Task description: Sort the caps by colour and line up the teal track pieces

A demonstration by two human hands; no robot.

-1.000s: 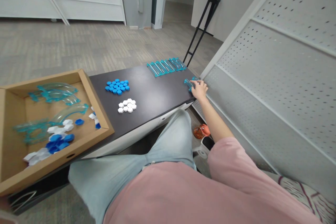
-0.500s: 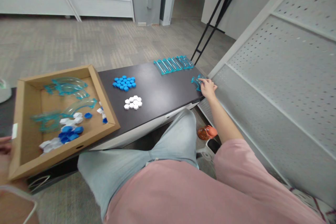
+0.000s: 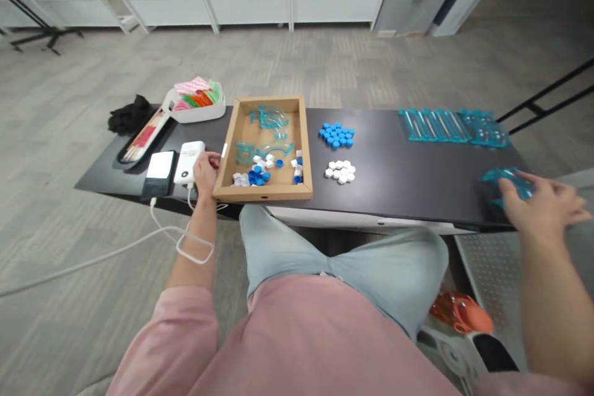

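Observation:
At the right end of the dark table, my right hand (image 3: 541, 203) is on a small group of clear teal curved tubes (image 3: 522, 185). Its thumb and index finger close around them, while the other fingers stretch to the right, slightly blurred. My left hand (image 3: 207, 171) has curled fingers at the left wall of an open cardboard box (image 3: 304, 154). Inside the box lie clear teal curved tubes (image 3: 273, 117) and loose blue and white caps (image 3: 257, 176). Straight clear teal tubes (image 3: 434, 125) form a row at the table's far right edge.
Blue hexagonal pieces (image 3: 337, 135) and white hexagonal pieces (image 3: 341, 171) lie in two clusters. Left of the box are a white power bank (image 3: 189, 161) with cables, a phone-like device (image 3: 159, 173), a long tray (image 3: 143, 139), and a white basket (image 3: 195, 114). An orange bottle (image 3: 464, 312) stands below.
My view has swung left, bringing the whole box and my left hand into sight. My right hand stays by the teal curved tubes, its fingers shifted. The tube row and clusters look unchanged.

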